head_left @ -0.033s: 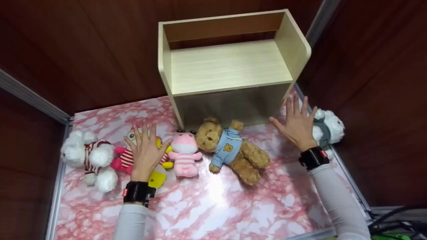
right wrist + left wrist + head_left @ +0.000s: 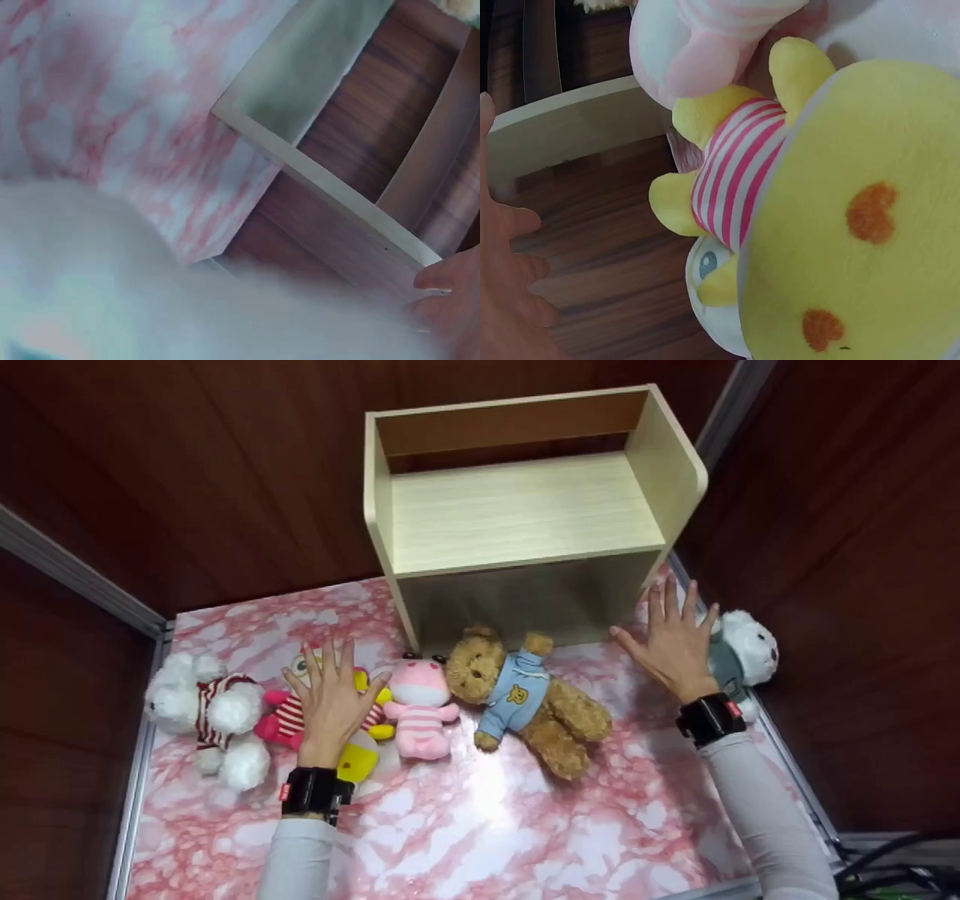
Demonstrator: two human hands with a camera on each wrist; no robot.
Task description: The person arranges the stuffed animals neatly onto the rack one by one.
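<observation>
My left hand [image 2: 332, 709] is spread flat over a duck plush in a red-and-white striped top, hiding much of it; a yellow foot [image 2: 357, 763] shows below. The left wrist view shows the duck's striped body [image 2: 739, 169], with my fingers [image 2: 514, 285] apart from it. Right of the duck lies a pink striped plush [image 2: 420, 711], then a brown teddy bear [image 2: 517, 697] in a blue hoodie. My right hand [image 2: 675, 649], fingers spread, is beside a white plush [image 2: 750, 649] in a grey-green top, overlapping its edge. Both hands hold nothing.
A pale wooden shelf unit [image 2: 525, 517] stands behind the toys. At the far left lies a white plush [image 2: 180, 694] in a striped sweater. Dark wood panels [image 2: 187, 472] with metal rails enclose the pink marbled table [image 2: 450, 847]. Black cables [image 2: 877, 859] lie at bottom right.
The head view has shifted slightly, so the scene sits a little further right. My hands keep the same spread pose, and the toys stay where they were.
</observation>
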